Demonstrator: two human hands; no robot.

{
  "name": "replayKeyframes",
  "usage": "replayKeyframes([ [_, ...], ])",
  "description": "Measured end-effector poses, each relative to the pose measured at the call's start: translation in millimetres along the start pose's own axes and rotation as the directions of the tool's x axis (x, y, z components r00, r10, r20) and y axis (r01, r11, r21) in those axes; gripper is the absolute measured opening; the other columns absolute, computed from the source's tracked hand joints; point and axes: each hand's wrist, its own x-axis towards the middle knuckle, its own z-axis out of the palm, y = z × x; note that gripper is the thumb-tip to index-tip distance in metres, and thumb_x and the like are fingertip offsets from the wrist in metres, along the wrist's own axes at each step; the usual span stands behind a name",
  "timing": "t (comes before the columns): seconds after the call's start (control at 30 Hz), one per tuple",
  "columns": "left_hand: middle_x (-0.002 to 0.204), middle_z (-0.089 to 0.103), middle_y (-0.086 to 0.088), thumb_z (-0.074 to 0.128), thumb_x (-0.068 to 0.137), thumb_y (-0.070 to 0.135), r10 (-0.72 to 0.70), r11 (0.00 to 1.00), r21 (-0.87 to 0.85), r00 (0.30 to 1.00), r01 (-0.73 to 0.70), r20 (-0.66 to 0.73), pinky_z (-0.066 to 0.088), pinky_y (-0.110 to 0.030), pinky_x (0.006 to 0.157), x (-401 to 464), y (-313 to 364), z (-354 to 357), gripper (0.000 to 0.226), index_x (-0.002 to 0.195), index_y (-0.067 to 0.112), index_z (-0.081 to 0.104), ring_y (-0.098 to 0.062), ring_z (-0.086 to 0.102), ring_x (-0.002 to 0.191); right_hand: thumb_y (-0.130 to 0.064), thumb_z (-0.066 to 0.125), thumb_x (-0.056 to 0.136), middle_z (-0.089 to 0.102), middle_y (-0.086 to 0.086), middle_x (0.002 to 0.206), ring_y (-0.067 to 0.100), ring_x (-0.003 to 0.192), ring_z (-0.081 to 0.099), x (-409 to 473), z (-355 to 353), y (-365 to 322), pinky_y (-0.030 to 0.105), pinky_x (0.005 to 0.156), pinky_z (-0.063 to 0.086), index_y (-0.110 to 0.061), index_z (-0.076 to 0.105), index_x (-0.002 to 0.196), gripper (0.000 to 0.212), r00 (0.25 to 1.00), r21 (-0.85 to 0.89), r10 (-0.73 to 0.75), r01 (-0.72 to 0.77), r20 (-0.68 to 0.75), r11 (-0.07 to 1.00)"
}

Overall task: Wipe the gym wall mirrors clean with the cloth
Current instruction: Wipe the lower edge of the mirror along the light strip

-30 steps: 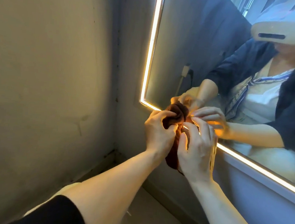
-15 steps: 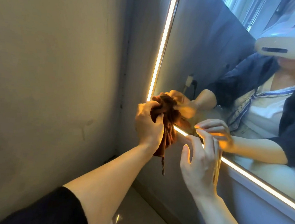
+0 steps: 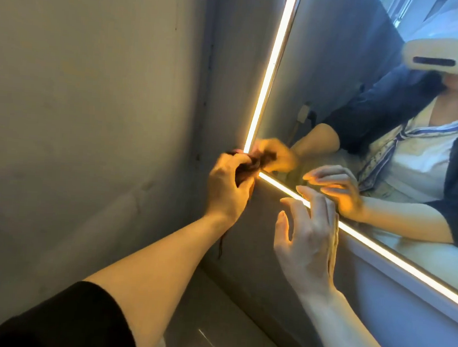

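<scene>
My left hand (image 3: 228, 184) grips a bunched dark brown cloth (image 3: 246, 168) and presses it against the lower left corner of the wall mirror (image 3: 336, 80), where the two glowing light strips meet. A loose thread of the cloth hangs below my wrist. Most of the cloth is hidden inside my fist. My right hand (image 3: 306, 234) hovers open with fingers spread, just below and in front of the mirror's bottom light strip (image 3: 380, 253), holding nothing. The mirror reflects both hands and a person in a dark jacket.
A grey plaster wall (image 3: 90, 107) fills the left side and meets the mirror wall in a corner (image 3: 207, 89). Below the mirror runs a pale wall panel (image 3: 402, 324). The floor (image 3: 210, 322) shows at the bottom.
My left hand carried the cloth up and left to the mirror's lower left corner. My right hand let go of the cloth and now stays open, apart from it.
</scene>
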Motion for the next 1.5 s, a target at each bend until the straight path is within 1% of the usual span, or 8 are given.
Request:
replayKeyframes([
  [0.13, 0.118, 0.063, -0.009, 0.065, 0.091, 0.001, -0.549, 0.831, -0.043, 0.83, 0.554, 0.098, 0.05, -0.028, 0.087, 2, -8, -14, 0.028, 0.117, 0.01, 0.067, -0.027, 0.059, 0.111, 0.004, 0.081, 0.074, 0.065, 0.02, 0.115, 0.032, 0.109, 0.062, -6, 5, -13, 0.044, 0.088, 0.057, -0.001, 0.072, 0.103, 0.031, 0.997, 0.102, -0.018, 0.011, 0.073, 0.995],
  [0.33, 0.091, 0.067, -0.006, 0.058, 0.091, -0.004, -0.372, 0.63, -0.537, 0.825, 0.562, 0.427, 0.057, -0.025, 0.074, 14, 24, -41, 0.018, 0.099, 0.011, 0.063, -0.018, 0.066, 0.085, -0.009, 0.069, 0.087, 0.043, 0.01, 0.15, 0.025, 0.139, 0.042, 19, 35, -46, 0.034, 0.111, 0.04, -0.017, 0.041, 0.147, 0.066, 0.976, 0.42, -0.02, -0.075, 0.217, 0.904],
  [0.5, 0.09, 0.065, -0.002, 0.055, 0.096, 0.001, -0.345, 0.599, -0.554, 0.811, 0.578, 0.473, 0.05, -0.009, 0.065, 21, 18, -44, 0.019, 0.113, -0.001, 0.065, -0.002, 0.063, 0.075, 0.007, 0.049, 0.075, 0.062, 0.011, 0.108, 0.02, 0.101, 0.059, 45, 50, -65, 0.043, 0.09, 0.055, -0.004, 0.056, 0.118, 0.045, 0.978, 0.493, 0.209, -0.181, -0.003, 0.851],
  [0.67, 0.134, 0.048, 0.009, 0.041, 0.107, 0.023, -0.472, 0.483, -0.594, 0.763, 0.643, 0.441, 0.03, -0.019, 0.095, 31, 6, -40, 0.039, 0.145, 0.017, 0.045, -0.002, 0.041, 0.117, -0.005, 0.067, 0.089, 0.065, 0.026, 0.118, 0.034, 0.114, 0.054, 109, 53, -54, 0.043, 0.097, 0.051, -0.004, 0.062, 0.119, 0.03, 0.901, -0.022, -0.185, 0.192, -0.391, 0.981],
  [0.83, 0.115, 0.063, -0.004, 0.039, 0.107, 0.021, -0.581, 0.281, -0.715, 0.706, 0.641, 0.404, 0.043, -0.012, 0.073, 36, 0, -29, 0.033, 0.129, 0.004, 0.058, -0.017, 0.055, 0.111, -0.022, 0.066, 0.083, 0.057, 0.009, 0.143, 0.03, 0.125, 0.043, 79, 90, -23, 0.045, 0.104, 0.036, -0.013, 0.067, 0.129, 0.047, 0.8, -0.432, -0.571, 0.589, 0.186, 0.684],
  [1.13, 0.124, 0.057, 0.001, 0.032, 0.108, 0.031, -0.53, 0.298, -0.699, 0.721, 0.65, 0.445, 0.047, -0.008, 0.073, 40, -4, -27, 0.041, 0.137, 0.01, 0.052, -0.012, 0.055, 0.114, -0.008, 0.052, 0.09, 0.053, 0.015, 0.146, 0.033, 0.135, 0.042, 95, 100, -40, 0.041, 0.119, 0.022, -0.01, 0.064, 0.133, 0.045, 0.809, -0.332, -0.578, 0.577, 0.106, 0.746],
  [1.3, 0.116, 0.061, 0.0, 0.032, 0.108, 0.039, -0.57, 0.334, -0.704, 0.729, 0.627, 0.378, 0.047, -0.018, 0.083, 39, -8, -32, 0.038, 0.122, 0.014, 0.058, -0.008, 0.06, 0.094, -0.005, 0.068, 0.084, 0.071, 0.01, 0.113, 0.03, 0.105, 0.066, 68, 107, -23, 0.042, 0.101, 0.05, -0.008, 0.078, 0.105, 0.023, 0.59, -0.154, -0.702, 0.798, 0.4, 0.583],
  [1.5, 0.144, 0.053, -0.002, 0.02, 0.108, 0.042, -0.457, 0.426, -0.693, 0.8, 0.581, 0.389, 0.032, -0.012, 0.092, 46, 4, -28, 0.055, 0.141, 0.011, 0.051, -0.002, 0.05, 0.125, -0.004, 0.061, 0.094, 0.067, 0.014, 0.129, 0.032, 0.122, 0.05, 104, 73, -32, 0.045, 0.11, 0.036, -0.005, 0.071, 0.12, 0.028, 0.813, -0.347, -0.578, 0.522, -0.074, 0.779],
])
